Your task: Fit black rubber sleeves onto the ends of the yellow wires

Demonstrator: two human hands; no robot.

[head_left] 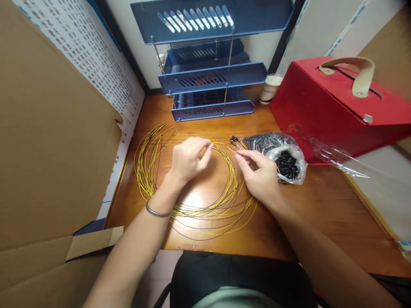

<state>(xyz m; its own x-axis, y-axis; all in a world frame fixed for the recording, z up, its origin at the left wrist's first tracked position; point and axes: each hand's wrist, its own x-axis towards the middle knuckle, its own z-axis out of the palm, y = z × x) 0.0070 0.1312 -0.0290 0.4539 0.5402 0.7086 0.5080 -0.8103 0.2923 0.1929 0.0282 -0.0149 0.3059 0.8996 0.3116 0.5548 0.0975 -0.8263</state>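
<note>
Yellow and dark thin wires (231, 182) lie in loose coils on the wooden table (324, 209). Over the upper part of the coil, my left hand (190, 159) pinches a yellow wire between thumb and forefinger. To its right, my right hand (260, 173) has thumb and fingertips closed on a thin wire near the small black wire ends (236, 140). Beside my right hand lies a clear plastic bag (302, 169), its mouth showing many small black parts (287, 166). Whether both hands hold the same wire is hard to tell.
A blue tiered desk tray (213, 113) stands at the back. A paper cup (270, 89) is wedged beside a red box (321, 107) with a beige handle (366, 70). Cardboard (54, 141) walls the left side, and a white panel (379, 188) borders the right.
</note>
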